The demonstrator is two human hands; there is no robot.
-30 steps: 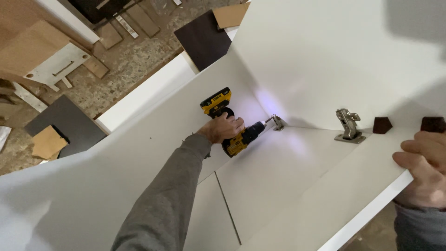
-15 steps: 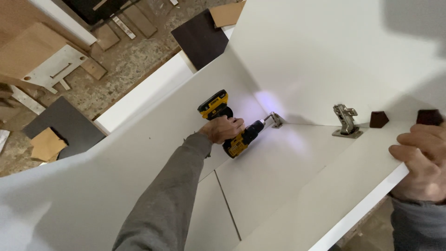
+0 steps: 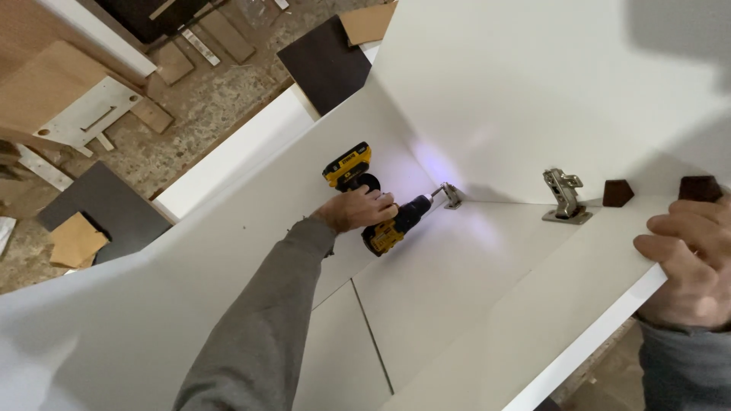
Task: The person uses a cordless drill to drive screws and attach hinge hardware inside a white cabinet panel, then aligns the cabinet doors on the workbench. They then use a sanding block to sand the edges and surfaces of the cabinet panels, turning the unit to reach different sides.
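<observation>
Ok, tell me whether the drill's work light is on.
On. The drill in the left hand throws a bluish-white glow on the white panel around the hinge.

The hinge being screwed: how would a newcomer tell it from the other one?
Start at the white cabinet and find the inner corner lit bluish. The left hand presses a yellow-and-black drill there, its bit on a small metal hinge. The other hinge stands to the right, larger-looking and untouched.
</observation>
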